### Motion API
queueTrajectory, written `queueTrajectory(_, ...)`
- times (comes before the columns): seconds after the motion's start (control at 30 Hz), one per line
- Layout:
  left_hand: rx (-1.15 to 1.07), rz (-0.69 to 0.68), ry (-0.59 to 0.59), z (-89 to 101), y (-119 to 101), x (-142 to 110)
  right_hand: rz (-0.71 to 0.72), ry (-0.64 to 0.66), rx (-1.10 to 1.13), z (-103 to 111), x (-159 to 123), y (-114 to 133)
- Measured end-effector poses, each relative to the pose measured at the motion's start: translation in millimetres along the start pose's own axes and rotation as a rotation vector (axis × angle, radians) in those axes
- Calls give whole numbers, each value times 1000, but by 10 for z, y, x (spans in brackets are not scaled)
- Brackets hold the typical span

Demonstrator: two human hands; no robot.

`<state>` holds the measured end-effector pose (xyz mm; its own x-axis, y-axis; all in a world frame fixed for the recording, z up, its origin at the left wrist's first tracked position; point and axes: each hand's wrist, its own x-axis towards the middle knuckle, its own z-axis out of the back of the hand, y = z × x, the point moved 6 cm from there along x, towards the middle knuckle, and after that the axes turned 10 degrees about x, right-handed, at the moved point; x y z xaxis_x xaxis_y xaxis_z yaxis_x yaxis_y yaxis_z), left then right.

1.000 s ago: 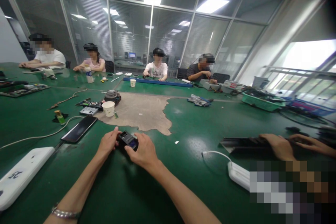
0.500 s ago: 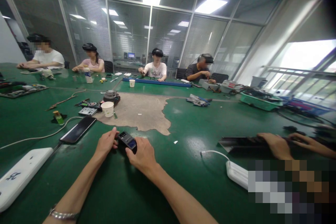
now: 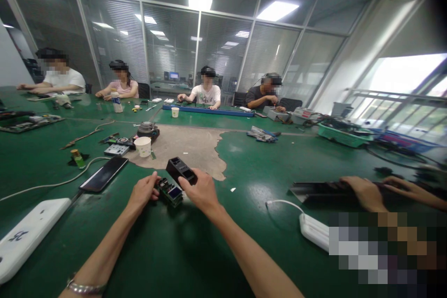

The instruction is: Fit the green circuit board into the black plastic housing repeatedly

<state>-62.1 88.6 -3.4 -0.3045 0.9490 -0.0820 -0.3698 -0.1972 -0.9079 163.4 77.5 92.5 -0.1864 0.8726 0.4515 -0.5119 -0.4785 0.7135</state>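
Observation:
My left hand (image 3: 142, 193) pinches a small circuit board with a blue screen (image 3: 170, 192), which lies low on the green table (image 3: 195, 251). My right hand (image 3: 202, 192) grips a black plastic cover (image 3: 180, 170) with a few rectangular openings and holds it just above and behind the board. Both hands are closed on their parts near the table's front middle. A metal bracelet (image 3: 82, 286) shows on my left wrist.
A dark phone (image 3: 104, 173), a paper cup (image 3: 143, 145) and small tools lie to the left. A white device (image 3: 24, 236) sits at the near left, a white adapter with a cable (image 3: 312, 230) at the right. A neighbour's hands (image 3: 366, 193) rest on a dark object. Several people sit across the table.
The black cover has come off the device. My right hand lifted it up and back, baring the circuit board that my left hand keeps down.

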Motion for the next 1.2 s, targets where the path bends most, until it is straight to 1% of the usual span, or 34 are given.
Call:
queueTrajectory(0.07, -6, -6, 32, -31, 28, 15, -30, 5, 16, 120, 48, -132)
queueTrajectory(0.17, -12, -23, 58, -60, 28, 12, -40, -3, -10, 242, 5, -356)
queueTrajectory(0.27, -14, -19, 56, -69, 24, 6, -10, -33, -24, 286, -125, -531)
queueTrajectory(0.37, -15, -17, 48, -71, 30, 14, 14, -48, -38, 276, -231, -633)
queueTrajectory(0.57, -34, -1, 51, -71, 42, 21, 15, -3, -85, 221, -275, -727)
queueTrajectory(0.7, -53, -14, 66, -85, 17, 7, -2, 34, -141, 209, -310, -784)
queueTrajectory(0.9, -66, -3, 64, -80, 22, 4, 40, -59, -124, 290, -340, -784)
queueTrajectory(1.0, -61, 3, 70, -80, 32, 10, 47, -72, -104, 296, -335, -782)
queueTrajectory(1.2, -55, -3, 69, -91, 63, 31, 12, 6, -146, 225, -353, -805)
